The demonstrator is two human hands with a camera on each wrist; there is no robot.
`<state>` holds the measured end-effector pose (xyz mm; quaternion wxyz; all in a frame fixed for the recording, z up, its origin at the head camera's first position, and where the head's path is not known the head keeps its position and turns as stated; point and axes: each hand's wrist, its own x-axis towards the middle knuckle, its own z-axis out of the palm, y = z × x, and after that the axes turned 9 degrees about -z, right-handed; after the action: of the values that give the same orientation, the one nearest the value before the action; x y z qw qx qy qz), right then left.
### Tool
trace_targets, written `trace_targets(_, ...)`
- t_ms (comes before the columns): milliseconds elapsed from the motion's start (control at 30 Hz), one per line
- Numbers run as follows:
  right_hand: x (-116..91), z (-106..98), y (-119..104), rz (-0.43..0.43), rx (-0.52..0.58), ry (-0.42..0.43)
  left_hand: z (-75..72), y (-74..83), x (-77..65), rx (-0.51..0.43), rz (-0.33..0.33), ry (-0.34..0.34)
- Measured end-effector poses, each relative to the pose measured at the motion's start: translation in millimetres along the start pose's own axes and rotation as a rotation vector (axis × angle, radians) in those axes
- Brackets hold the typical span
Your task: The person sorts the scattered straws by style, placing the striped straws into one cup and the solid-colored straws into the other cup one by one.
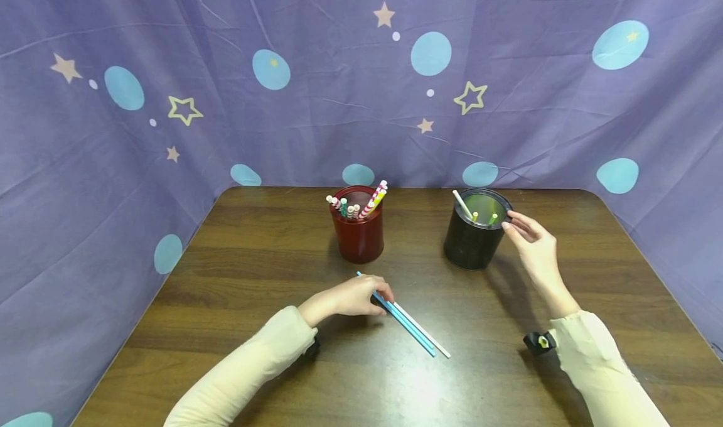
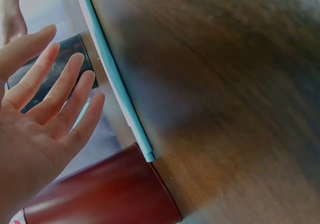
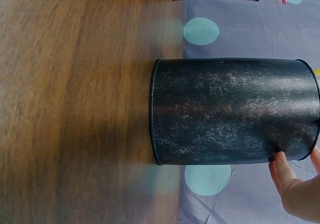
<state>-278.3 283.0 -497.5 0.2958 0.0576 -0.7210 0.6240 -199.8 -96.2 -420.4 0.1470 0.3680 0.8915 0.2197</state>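
Blue paper straws (image 1: 411, 330) and a white straw (image 1: 432, 339) lie side by side on the table. My left hand (image 1: 357, 295) is over their far ends, its fingers loosely bent in the head view. The left wrist view shows those fingers spread apart with a blue straw (image 2: 112, 72) beyond them, not gripped. At the right stands a black can (image 1: 470, 246) with several pale and yellow-green straws in it. My right hand (image 1: 533, 245) touches this can near its rim, thumb and fingertips against the right side; its fingers are nearly straight.
A dark red can (image 1: 359, 242) holding several striped and patterned straws (image 1: 353, 211) stands left of the black one. Both cans are upright on the brown wooden table (image 1: 254, 251). Behind the table hangs a purple curtain (image 1: 327, 119) with stars and dots.
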Motion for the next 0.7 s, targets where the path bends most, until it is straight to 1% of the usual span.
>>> trace_targets(167, 0.0, -0.1, -0.7, -0.009, -0.020, -0.001, 1.4, -2.2, -0.4, 0.021, -0.004, -0.004)
trace_targets(400, -0.7, -0.2, 1.8, -0.020, -0.046, -0.006, 2.7, -4.2, -1.2, 0.069, -0.007, 0.010)
trace_targets(533, -0.9, -0.4, 3.3, -0.033, -0.052, -0.010, 3.3, -4.5, -1.7, 0.077, -0.010, 0.011)
trace_targets(700, -0.5, -0.1, 1.1, -0.022, -0.046, -0.006, 4.2, -4.5, -1.5, 0.082, -0.019, 0.010)
